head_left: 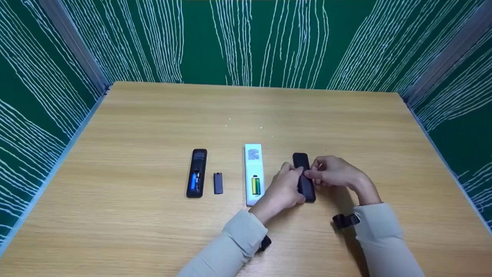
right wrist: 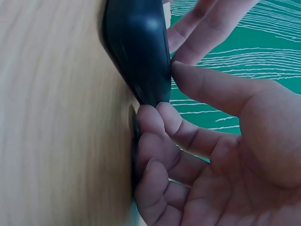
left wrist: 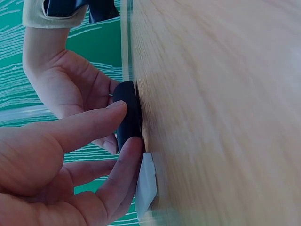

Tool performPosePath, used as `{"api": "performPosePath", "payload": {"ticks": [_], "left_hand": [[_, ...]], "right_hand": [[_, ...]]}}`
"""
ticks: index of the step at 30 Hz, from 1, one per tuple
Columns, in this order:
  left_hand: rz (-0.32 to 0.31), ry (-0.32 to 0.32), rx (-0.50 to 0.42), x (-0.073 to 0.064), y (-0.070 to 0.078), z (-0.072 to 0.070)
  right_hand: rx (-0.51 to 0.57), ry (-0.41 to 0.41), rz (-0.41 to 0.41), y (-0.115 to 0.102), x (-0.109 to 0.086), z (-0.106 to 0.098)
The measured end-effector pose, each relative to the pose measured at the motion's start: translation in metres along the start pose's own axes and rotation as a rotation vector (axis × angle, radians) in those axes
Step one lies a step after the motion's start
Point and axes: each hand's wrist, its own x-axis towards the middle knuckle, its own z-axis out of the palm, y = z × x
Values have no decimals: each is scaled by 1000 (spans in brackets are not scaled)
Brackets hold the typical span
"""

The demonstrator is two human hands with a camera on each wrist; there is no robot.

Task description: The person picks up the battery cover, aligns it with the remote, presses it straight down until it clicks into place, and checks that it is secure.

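Both hands are at a black remote control (head_left: 306, 190) lying on the table, right of the middle. My left hand (head_left: 282, 188) grips it from the left side, with the thumb and fingers on its edges in the left wrist view. From the right, my right hand (head_left: 334, 171) holds its side, thumb on the upper face and curled fingertips at the edge. Under those fingers in the right wrist view is a dark flat thing (right wrist: 134, 150); I cannot tell what it is. The fingers hide the middle of the remote.
Left of the hands lies a white remote (head_left: 253, 165) with two batteries in its uncovered compartment. Farther left are another black remote (head_left: 198, 161), its compartment also uncovered, and a small dark battery cover (head_left: 218, 183). Tiny white specks dot the wooden table (head_left: 173, 107).
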Motion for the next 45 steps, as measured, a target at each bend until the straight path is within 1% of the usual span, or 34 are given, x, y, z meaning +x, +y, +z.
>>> {"api": "performPosePath", "payload": {"ticks": [10, 20, 29, 38, 45], "left_hand": [[-19, -1, -32, 0, 1, 0], [-21, -1, -49, -1, 0, 0], [-17, 5, -14, -2, 1, -1], [-24, 4, -19, -2, 1, 0], [-10, 8, 1, -1, 0, 0]], "right_hand": [[-42, -45, 9, 1, -3, -4], [-64, -68, 13, 0, -3, -4], [-71, -65, 2, 0, -4, -5], [-62, -74, 6, 1, -4, -5], [-66, -89, 5, 2, -4, -5]]}}
